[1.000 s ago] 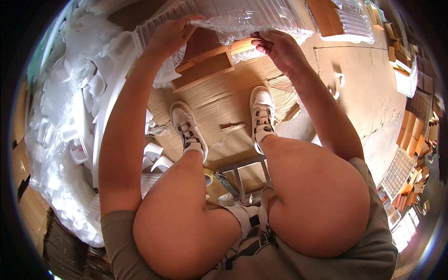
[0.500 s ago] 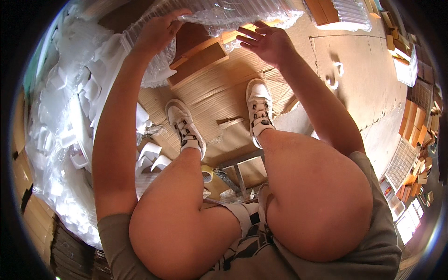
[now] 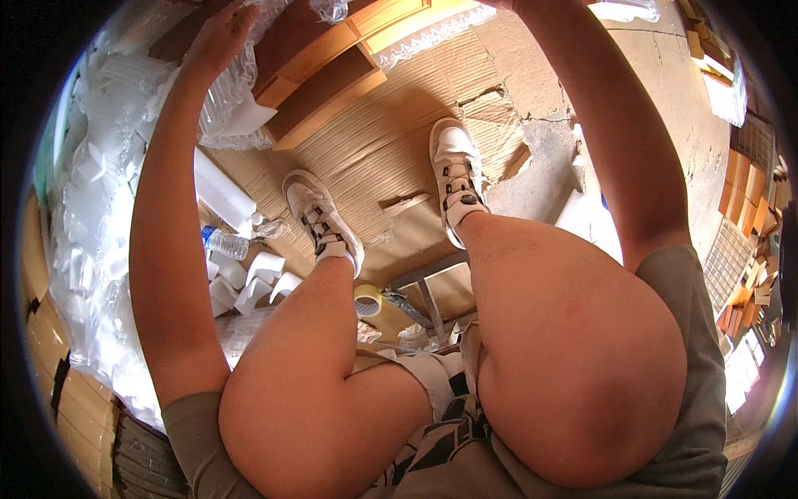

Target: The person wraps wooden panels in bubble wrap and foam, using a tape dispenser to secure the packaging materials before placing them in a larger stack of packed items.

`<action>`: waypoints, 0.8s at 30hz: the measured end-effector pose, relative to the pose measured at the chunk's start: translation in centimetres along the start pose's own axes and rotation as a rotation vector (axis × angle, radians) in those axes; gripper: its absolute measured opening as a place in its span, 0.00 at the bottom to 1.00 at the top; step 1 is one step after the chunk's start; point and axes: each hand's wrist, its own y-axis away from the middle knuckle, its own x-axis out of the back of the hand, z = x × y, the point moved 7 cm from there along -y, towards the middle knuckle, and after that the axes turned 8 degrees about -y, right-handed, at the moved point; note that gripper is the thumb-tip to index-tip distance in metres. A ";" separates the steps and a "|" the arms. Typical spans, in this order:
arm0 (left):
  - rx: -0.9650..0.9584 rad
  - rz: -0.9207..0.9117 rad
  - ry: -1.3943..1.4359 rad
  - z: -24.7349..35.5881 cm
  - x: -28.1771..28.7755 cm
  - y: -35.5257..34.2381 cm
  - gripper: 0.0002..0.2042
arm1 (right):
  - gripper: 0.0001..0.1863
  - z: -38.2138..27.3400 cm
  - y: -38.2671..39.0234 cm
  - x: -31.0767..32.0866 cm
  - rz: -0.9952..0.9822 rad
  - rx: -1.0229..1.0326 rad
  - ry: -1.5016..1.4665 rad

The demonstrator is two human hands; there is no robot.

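Observation:
At the upper left, my left hand [image 3: 218, 40] has its fingers curled at the edge of clear inflated air-cushion wrap [image 3: 226, 104]. My right hand [image 3: 502, 3] is at the top edge of the view, mostly cut off, so its fingers are hidden. Between the hands lies a brown wooden furniture piece [image 3: 332, 104] with box-like sides, its top running out of view. Part of its surface is bare, and some wrap [image 3: 440, 35] lies along its right side.
Flattened cardboard [image 3: 399, 166] covers the floor around my shoes. On the left are a heap of white foam and plastic [image 3: 91, 241], a plastic bottle [image 3: 226, 244] and a roll of tape [image 3: 367, 300]. Stacked wooden pieces [image 3: 738, 191] stand at the far right.
Both hands have moved up and farther away, the right one almost out of view. The wrap has shifted off the wooden piece, baring more of it. The view has moved slightly.

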 end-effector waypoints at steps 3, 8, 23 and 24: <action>0.057 -0.023 0.003 -0.4 0.7 -0.4 0.25 | 0.06 -0.5 -0.6 -0.3 -0.080 -0.002 0.014; 0.132 0.000 0.030 1.2 1.6 -1.0 0.26 | 0.11 2.0 -0.8 3.1 -0.159 0.166 0.129; 0.189 -0.028 0.179 -2.2 1.5 -1.7 0.23 | 0.16 10.3 4.1 -2.6 0.110 0.704 0.913; 0.173 -0.021 0.197 -1.7 1.5 -1.7 0.23 | 0.15 11.8 4.4 -5.5 -0.055 0.624 0.854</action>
